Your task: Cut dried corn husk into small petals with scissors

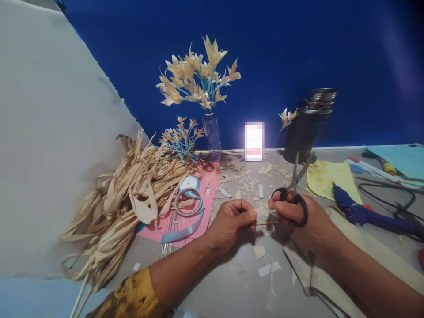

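My right hand (296, 212) has its fingers in the black handles of a pair of scissors (296, 176). The blades point up and stand apart. My left hand (236, 218) is closed in a pinch, and a thin tan stick (267, 223) reaches from its fingertips toward my right hand. A small pale piece (261, 212) shows just above the stick; whether fingers hold it, I cannot tell. Beneath and behind the hands, husk scraps (245, 181) and small white paper bits (270, 268) lie scattered on the grey table (212, 282).
Dried corn husks (126, 198) are heaped at left, beside tape rolls (188, 201) on pink paper (208, 207). Husk flowers (198, 79) stand in a clear bottle (212, 132). At right are a dark flask (308, 128), a blue glue gun (364, 212) with its cable, and yellow paper (327, 176).
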The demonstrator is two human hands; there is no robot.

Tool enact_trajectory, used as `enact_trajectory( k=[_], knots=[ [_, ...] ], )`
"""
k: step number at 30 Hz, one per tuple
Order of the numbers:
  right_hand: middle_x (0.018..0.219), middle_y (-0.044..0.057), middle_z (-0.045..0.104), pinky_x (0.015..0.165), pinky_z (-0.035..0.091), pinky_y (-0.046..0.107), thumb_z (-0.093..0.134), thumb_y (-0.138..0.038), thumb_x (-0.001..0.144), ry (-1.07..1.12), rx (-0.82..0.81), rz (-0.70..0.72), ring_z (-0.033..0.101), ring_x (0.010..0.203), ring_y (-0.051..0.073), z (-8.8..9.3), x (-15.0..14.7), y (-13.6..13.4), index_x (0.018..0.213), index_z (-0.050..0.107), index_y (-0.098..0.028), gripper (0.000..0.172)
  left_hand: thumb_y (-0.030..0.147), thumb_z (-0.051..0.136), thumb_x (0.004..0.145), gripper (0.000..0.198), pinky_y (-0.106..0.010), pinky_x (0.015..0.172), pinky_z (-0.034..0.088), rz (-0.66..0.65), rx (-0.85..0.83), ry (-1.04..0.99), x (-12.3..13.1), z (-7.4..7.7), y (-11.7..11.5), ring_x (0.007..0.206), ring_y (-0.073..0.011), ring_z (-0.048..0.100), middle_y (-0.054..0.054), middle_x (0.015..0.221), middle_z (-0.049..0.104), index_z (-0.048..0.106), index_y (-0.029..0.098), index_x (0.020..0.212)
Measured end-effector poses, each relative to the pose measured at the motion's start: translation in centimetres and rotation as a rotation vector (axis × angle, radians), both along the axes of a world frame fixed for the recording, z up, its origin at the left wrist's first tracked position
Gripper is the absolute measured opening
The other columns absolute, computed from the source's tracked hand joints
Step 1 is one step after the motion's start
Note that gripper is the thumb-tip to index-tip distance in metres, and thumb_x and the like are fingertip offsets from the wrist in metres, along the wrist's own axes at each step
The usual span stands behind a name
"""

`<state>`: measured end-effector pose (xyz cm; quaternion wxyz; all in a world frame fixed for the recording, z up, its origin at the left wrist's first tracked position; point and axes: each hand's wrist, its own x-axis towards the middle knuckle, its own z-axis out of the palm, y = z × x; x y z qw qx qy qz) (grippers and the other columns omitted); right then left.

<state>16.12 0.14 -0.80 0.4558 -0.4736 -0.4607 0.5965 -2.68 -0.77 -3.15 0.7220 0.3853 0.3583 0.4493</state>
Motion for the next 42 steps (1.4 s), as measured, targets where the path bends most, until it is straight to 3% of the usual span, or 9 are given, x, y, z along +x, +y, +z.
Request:
enact_trajectory(
  k=[4, 9, 14, 19, 26, 35, 42],
  knots=[
    [0.067, -0.001, 0.061, 0.053, 0.041, 0.027, 0.084, -0.036, 0.063, -0.116, 0.014, -0.010, 0.051, 0.058, 0.016, 0.3, -0.7, -0.7, 0.083, 0.069, -0.019, 0.030, 0.044, 0.089, 0.064, 0.041, -0.024, 0.054, 0.043, -0.009, -0.023, 0.041, 0.1, 0.0, -0.1, 0.051, -0.0104, 0.053, -0.001, 0.058, 0.061, 0.062, 0.013, 0.071],
    [0.067, -0.001, 0.060, 0.055, 0.041, 0.028, 0.081, -0.038, 0.066, -0.162, 0.069, -0.157, 0.051, 0.058, 0.015, 0.2, -0.8, -0.8, 0.083, 0.068, -0.020, 0.028, 0.039, 0.091, 0.059, 0.043, -0.024, 0.053, 0.044, -0.037, -0.090, -0.090, 0.5, 0.0, -0.3, 0.050, -0.0104, 0.054, 0.001, 0.060, 0.060, 0.064, 0.014, 0.081],
    [0.072, -0.001, 0.064, 0.059, 0.045, 0.028, 0.085, -0.043, 0.063, -0.090, 0.049, -0.218, 0.056, 0.063, 0.017, -0.2, -1.8, -1.3, 0.084, 0.066, -0.020, 0.037, 0.036, 0.091, 0.060, 0.041, -0.023, 0.049, 0.041, -0.021, -0.103, -0.120, 1.3, -0.4, -0.5, 0.047, -0.0092, 0.051, 0.002, 0.060, 0.060, 0.063, 0.015, 0.084],
    [0.069, -0.001, 0.065, 0.059, 0.046, 0.028, 0.086, -0.043, 0.066, -0.005, -0.029, -0.114, 0.059, 0.061, 0.016, -0.7, -2.3, -1.8, 0.086, 0.063, -0.020, 0.038, 0.034, 0.088, 0.064, 0.037, -0.021, 0.048, 0.042, 0.066, -0.131, -0.112, 1.1, -0.6, -0.3, 0.048, -0.0087, 0.050, 0.003, 0.057, 0.058, 0.059, 0.016, 0.079],
    [0.066, -0.001, 0.064, 0.056, 0.043, 0.026, 0.086, -0.034, 0.063, 0.037, -0.110, 0.039, 0.057, 0.059, 0.015, -0.3, -1.5, -1.5, 0.081, 0.063, -0.018, 0.033, 0.034, 0.086, 0.064, 0.034, -0.019, 0.051, 0.043, 0.002, -0.159, -0.083, 0.2, 0.2, 0.1, 0.050, -0.0074, 0.053, 0.001, 0.061, 0.060, 0.061, 0.014, 0.075],
    [0.063, -0.004, 0.059, 0.052, 0.038, 0.023, 0.080, -0.026, 0.062, -0.095, -0.043, -0.004, 0.049, 0.056, 0.011, 0.3, -0.4, -0.6, 0.082, 0.066, -0.017, 0.026, 0.031, 0.092, 0.057, 0.038, -0.022, 0.051, 0.043, -0.147, -0.115, -0.012, -0.1, -0.2, 0.2, 0.048, -0.0088, 0.056, -0.001, 0.062, 0.064, 0.066, 0.012, 0.077],
    [0.063, -0.003, 0.060, 0.050, 0.040, 0.024, 0.084, -0.032, 0.061, -0.020, -0.074, 0.048, 0.052, 0.054, 0.012, 1.1, -0.8, -1.4, 0.080, 0.065, -0.018, 0.030, 0.036, 0.090, 0.061, 0.037, -0.024, 0.054, 0.047, -0.174, -0.117, -0.005, -0.3, 0.2, 0.0, 0.053, -0.0115, 0.059, -0.002, 0.063, 0.064, 0.067, 0.013, 0.077]
  ],
)
